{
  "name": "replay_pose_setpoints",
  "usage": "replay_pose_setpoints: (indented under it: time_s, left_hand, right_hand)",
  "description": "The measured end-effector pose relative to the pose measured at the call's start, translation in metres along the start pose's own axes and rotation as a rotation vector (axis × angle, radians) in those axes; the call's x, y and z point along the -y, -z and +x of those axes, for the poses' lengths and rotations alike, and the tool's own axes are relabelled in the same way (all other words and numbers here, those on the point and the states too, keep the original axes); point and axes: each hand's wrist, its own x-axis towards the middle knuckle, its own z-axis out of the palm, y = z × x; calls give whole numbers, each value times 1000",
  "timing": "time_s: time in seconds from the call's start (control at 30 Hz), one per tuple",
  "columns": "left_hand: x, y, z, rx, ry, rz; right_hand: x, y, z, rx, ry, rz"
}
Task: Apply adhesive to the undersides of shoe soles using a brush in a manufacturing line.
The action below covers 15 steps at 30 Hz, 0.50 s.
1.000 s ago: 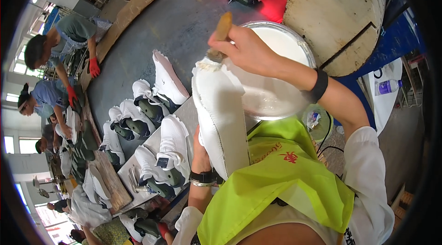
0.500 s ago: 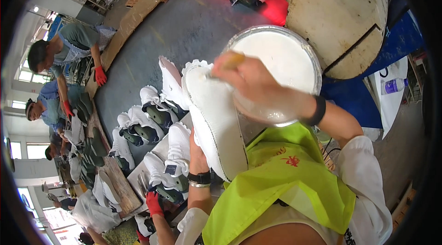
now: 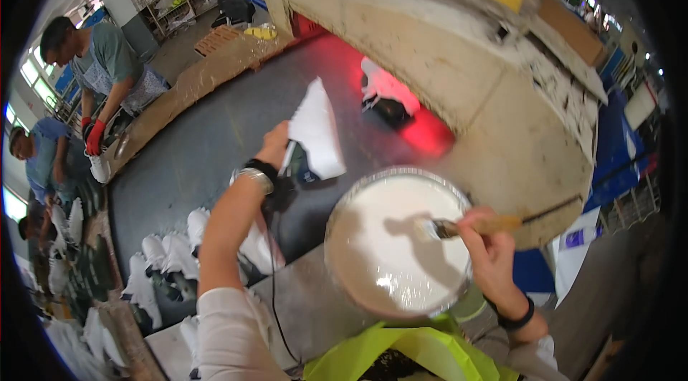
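Observation:
My left hand [image 3: 274, 146] is stretched out over the dark belt, closed at the side of a white shoe [image 3: 317, 134]. The shoe's white sole faces to the right, and its dark green inside shows low down. Part of my fingers is hidden behind it. In my right hand [image 3: 490, 252] is a brush [image 3: 473, 227] with a wooden handle, its white-coated bristles pointing left above a round bucket [image 3: 331, 238] of white liquid. The brush's shadow falls on the liquid.
Another white shoe [image 3: 387, 87] lies in red light by the low opening of a beige machine [image 3: 494, 123]. Several white shoes [image 3: 172, 256] stand at the belt's left. A black cord [image 3: 275, 309] hangs near my left arm. Co-workers, one in red gloves [image 3: 94, 137], work along the far left.
My left hand has carried the shoe away from my body, out over the belt. My right hand has moved the brush off the sole to above the bucket. The view has shifted.

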Motion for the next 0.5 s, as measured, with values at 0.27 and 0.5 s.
replay_pose_setpoints:
  time_s: [0.27, 0.5]
  left_hand:
    - [31, -172, 82, -238, 453, 679]
    - [-44, -19, -9, -275, 157, 1055]
  right_hand:
    - [-1, 2, 12, -113, -145, -123]
    - [2, 11, 18, -35, -161, -80]
